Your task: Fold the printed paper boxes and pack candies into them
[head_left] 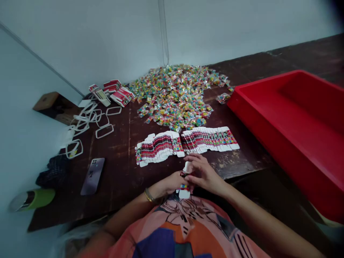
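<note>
Working at the near edge of the dark wooden surface (120, 172), in the head view, both hands are pinching one small printed card carton (185, 186) close to the person's body. The left hand (172, 182), with a gold bangle (148, 195) at the wrist, is gripping the carton from the left. The right hand (202, 173) is curling over it from the right, fingers closed on its upper part. A white flap is sticking up above the fingers and another is hanging below them, so the carton is judged to be partway through being folded or opened out, with neither end closed. How exactly the fingertips are sitting on the flaps is too small to tell.

Just beyond the hands, two fanned rows of flat red-and-white card blanks (161, 145) are lying side by side. Farther back, a wide heap of small colourful sweets in clear wrappers (174, 95) is spreading toward the wall. A large red plastic tray (295, 118) is sitting to the right, and a lilac phone (92, 175) is lying face down to the left.

Handling the carton further is calling for one hand to be steadying its body while the other is working the loose flaps, lightly enough not to crush the thin card.
</note>
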`<control>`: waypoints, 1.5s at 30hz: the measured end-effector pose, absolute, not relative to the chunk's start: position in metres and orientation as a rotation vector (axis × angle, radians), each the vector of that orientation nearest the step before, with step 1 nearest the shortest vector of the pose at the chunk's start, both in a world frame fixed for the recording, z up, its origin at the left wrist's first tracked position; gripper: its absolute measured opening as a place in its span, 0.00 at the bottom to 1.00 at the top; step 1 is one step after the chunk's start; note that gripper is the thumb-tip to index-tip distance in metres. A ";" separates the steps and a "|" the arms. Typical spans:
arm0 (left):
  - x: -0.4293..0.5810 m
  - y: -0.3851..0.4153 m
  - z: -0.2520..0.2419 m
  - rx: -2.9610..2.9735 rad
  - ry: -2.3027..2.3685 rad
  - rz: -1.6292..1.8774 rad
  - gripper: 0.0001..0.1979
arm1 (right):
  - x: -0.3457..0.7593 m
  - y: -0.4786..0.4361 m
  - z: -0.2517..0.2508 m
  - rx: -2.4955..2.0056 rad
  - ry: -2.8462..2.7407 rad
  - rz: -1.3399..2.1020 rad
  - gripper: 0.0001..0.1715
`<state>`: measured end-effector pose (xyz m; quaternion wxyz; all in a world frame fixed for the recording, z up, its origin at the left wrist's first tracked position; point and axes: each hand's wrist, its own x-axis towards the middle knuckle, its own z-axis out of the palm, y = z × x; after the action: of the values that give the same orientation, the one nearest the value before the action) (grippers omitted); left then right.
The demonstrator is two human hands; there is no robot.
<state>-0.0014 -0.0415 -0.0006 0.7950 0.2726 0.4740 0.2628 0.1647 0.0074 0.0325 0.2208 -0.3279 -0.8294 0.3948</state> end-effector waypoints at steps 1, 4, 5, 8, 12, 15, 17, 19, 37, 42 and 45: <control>-0.003 -0.041 -0.002 0.586 1.030 0.577 0.04 | 0.165 0.008 0.034 -0.894 -2.347 1.077 0.08; -0.009 -0.037 -0.002 0.617 1.035 0.593 0.06 | 0.163 0.010 0.034 -0.913 -2.438 0.954 0.11; -0.012 -0.036 -0.001 0.638 1.026 0.582 0.05 | 0.162 0.012 0.034 -0.920 -2.440 0.933 0.12; -0.019 -0.033 0.008 0.700 0.980 0.521 0.04 | 0.160 0.019 0.036 -0.858 -2.460 1.092 0.06; -0.021 -0.036 0.018 0.783 0.787 0.422 0.11 | 0.165 0.032 0.043 -0.541 -2.394 1.646 0.11; -0.016 -0.043 0.009 0.863 0.908 0.582 0.17 | 0.170 0.030 0.043 -0.554 -2.216 1.799 0.13; -0.011 -0.051 0.000 0.876 1.105 0.709 0.18 | 0.170 0.019 0.038 -0.736 -2.087 1.769 0.11; -0.006 -0.060 -0.006 0.853 1.232 0.796 0.19 | 0.168 0.004 0.030 -0.892 -1.944 1.734 0.14; -0.007 -0.081 0.010 0.880 1.232 0.880 0.21 | 0.171 -0.013 -0.003 -1.015 -1.129 2.476 0.14; -0.005 -0.075 -0.002 0.408 1.022 0.834 0.28 | 0.161 -0.011 0.014 -0.942 -1.805 1.880 0.18; -0.010 -0.076 -0.005 0.249 0.880 0.835 0.31 | 0.159 -0.011 0.008 -0.972 -1.837 1.881 0.16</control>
<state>-0.0095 -0.0757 -0.0055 0.8143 0.1166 0.4125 0.3913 0.1591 -0.0106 0.0082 0.1686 -0.3419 -0.6459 0.6615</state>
